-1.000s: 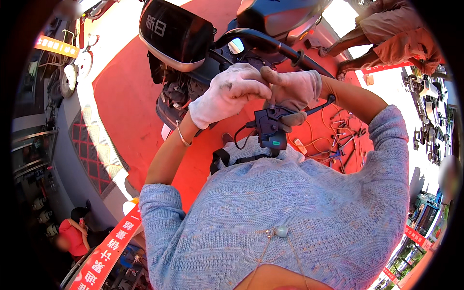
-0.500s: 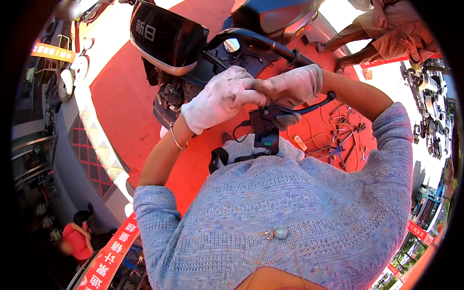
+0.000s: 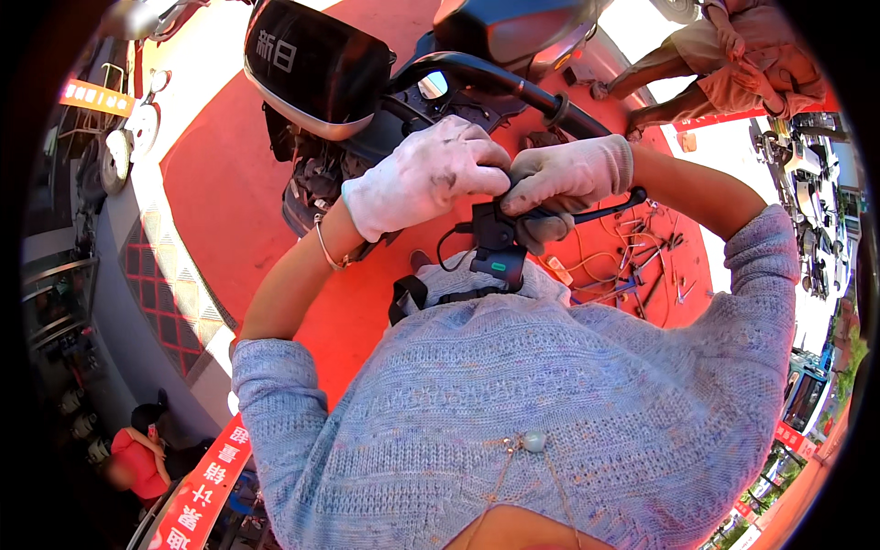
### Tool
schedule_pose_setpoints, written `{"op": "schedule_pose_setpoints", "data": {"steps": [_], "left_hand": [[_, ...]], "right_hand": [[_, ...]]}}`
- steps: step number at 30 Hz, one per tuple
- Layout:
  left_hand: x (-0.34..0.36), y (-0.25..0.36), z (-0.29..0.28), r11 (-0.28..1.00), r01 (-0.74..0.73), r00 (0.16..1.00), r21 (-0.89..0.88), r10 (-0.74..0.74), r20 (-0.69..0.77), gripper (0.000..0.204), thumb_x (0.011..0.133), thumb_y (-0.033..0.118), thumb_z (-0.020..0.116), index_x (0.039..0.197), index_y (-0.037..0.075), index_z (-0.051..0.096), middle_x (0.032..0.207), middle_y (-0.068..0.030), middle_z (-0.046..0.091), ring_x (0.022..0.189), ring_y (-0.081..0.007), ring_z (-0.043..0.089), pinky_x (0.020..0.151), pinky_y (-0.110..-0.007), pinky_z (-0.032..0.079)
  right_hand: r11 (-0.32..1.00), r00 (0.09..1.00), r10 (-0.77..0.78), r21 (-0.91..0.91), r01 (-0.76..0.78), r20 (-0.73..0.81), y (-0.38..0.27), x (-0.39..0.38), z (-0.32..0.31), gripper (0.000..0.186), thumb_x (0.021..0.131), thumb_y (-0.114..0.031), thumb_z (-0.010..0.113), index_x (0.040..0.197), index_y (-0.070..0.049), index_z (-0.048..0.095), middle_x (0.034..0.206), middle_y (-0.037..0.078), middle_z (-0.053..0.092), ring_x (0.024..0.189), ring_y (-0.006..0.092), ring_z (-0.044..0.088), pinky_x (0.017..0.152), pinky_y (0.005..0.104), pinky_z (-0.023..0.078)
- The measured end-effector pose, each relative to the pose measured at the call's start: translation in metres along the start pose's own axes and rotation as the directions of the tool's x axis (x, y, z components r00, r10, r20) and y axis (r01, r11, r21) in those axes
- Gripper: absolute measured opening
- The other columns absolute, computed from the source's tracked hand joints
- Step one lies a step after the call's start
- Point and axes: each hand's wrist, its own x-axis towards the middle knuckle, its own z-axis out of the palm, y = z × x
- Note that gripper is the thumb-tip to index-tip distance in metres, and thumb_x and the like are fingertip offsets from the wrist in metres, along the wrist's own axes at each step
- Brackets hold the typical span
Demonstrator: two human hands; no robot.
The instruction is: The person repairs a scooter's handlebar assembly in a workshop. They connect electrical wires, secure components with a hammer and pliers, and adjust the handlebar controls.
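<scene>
Both hands wear soiled white gloves and meet over a black brake lever assembly (image 3: 495, 229) with a slim lever pointing right. My right hand (image 3: 568, 179) grips the assembly, thumb on top and fingers curled around the lever from below. My left hand (image 3: 426, 179) comes from the left, its fingertips pinched together at the assembly's upper end, touching the right thumb area. What those left fingertips hold is hidden. Below sits a black switch housing (image 3: 500, 266) with a small green button. A thin black cable loops from its left side.
Beyond my hands stands an electric scooter with a black handlebar (image 3: 513, 82) and a dark front panel (image 3: 316, 69). Tools and an orange cord (image 3: 632, 261) lie on the red floor (image 3: 220, 174) at right. A person (image 3: 733, 64) stands at the far right.
My right hand has shifted slightly to the right, and its thumb now points down onto the assembly. The lever assembly has turned a little. My left fingertips have drawn in beside it.
</scene>
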Motion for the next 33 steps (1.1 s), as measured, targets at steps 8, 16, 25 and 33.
{"op": "schedule_pose_setpoints", "data": {"steps": [8,16,25,33], "left_hand": [[-0.021,-0.005,0.010,0.995,0.044,0.999,-0.092,-0.044,-0.001,0.018,0.072,0.007,0.064,0.089,0.012,0.061,0.096,-0.0026,0.060,0.094,-0.0239,0.056,0.084,-0.034,0.045],[-0.018,-0.003,0.019,1.000,0.023,1.000,-0.012,-0.023,0.007,0.021,0.069,0.002,0.063,0.088,0.010,0.059,0.090,-0.0032,0.058,0.088,-0.0236,0.056,0.081,-0.035,0.046],[-0.016,-0.003,0.021,0.992,0.124,0.992,-0.013,-0.124,-0.001,0.021,0.075,0.006,0.065,0.095,0.010,0.061,0.092,-0.0042,0.061,0.089,-0.0238,0.059,0.080,-0.035,0.048],[0.002,-0.008,0.017,0.971,0.237,0.962,-0.038,-0.240,-0.127,0.016,0.083,0.008,0.062,0.098,0.009,0.060,0.084,-0.0061,0.064,0.082,-0.0257,0.062,0.076,-0.035,0.049]], "right_hand": [[0.853,0.968,-0.071,-0.517,-0.066,-0.241,0.008,0.015,0.023,0.025,0.090,-0.021,0.050,0.077,0.000,0.057,0.058,0.003,0.054,0.052,0.0091,0.050,0.049,0.0259,0.040],[0.753,0.950,-0.137,-0.653,-0.085,-0.281,0.017,0.019,0.012,0.021,0.087,-0.017,0.055,0.083,0.004,0.056,0.063,0.005,0.053,0.058,0.0119,0.049,0.055,0.0290,0.043],[0.850,0.787,-0.337,-0.526,0.019,-0.517,0.039,0.000,0.025,0.022,0.086,-0.015,0.051,0.085,0.006,0.059,0.064,0.009,0.058,0.059,0.0113,0.053,0.058,0.0292,0.046],[0.852,0.414,-0.523,-0.448,0.270,-0.745,0.054,-0.002,0.042,0.021,0.090,-0.006,0.051,0.103,0.009,0.058,0.080,0.006,0.061,0.073,0.0085,0.055,0.068,0.0266,0.048]]}}
